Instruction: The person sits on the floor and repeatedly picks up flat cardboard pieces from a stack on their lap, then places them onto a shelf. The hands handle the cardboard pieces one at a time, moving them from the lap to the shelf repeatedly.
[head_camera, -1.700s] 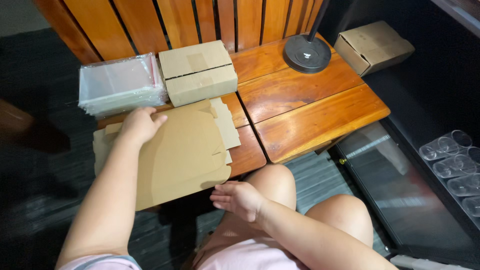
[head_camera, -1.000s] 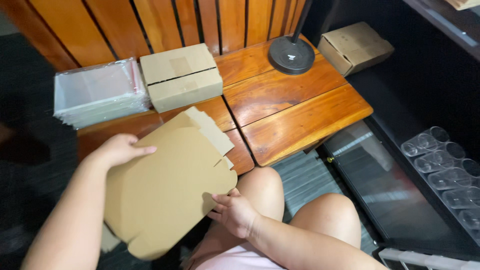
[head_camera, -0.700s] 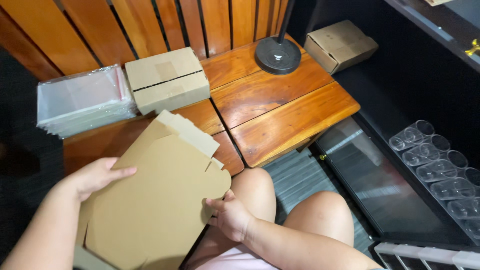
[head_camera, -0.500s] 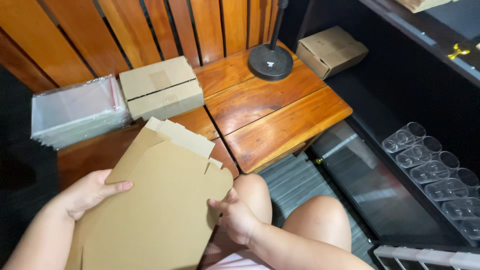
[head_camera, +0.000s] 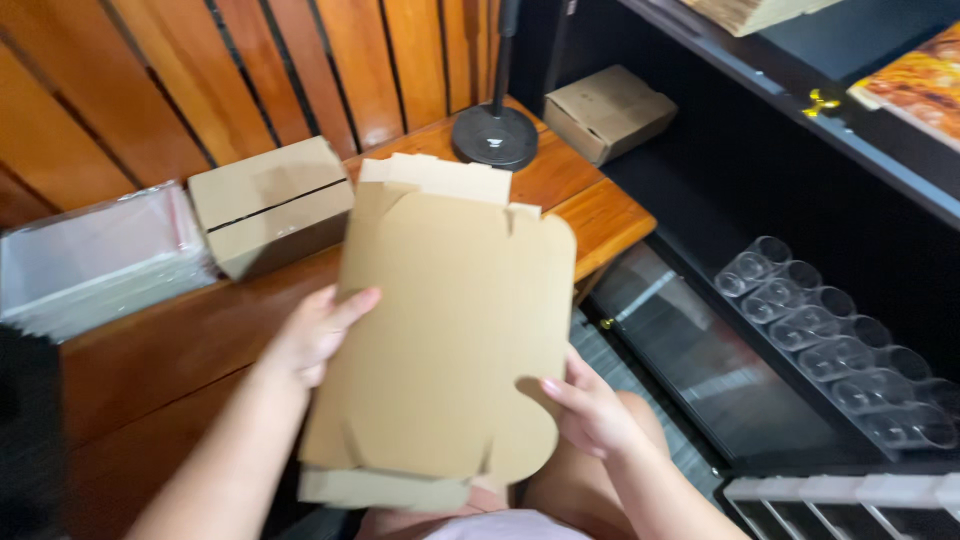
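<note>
Above the slatted wooden table (head_camera: 190, 340), the flat cardboard box blank (head_camera: 450, 330) stood lengthwise away from the person, the left hand (head_camera: 318, 332) gripping its left edge and the right hand (head_camera: 590, 412) its lower right edge, equally near.

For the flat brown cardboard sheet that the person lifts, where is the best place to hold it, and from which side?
Probably by its two long side edges, one hand from each side, as shown: the left hand is on the left edge and the right hand on the lower right edge. The cardboard sheet is wide, thin and unfolded, with loose flaps at top and bottom, so those ends would likely bend.
</note>
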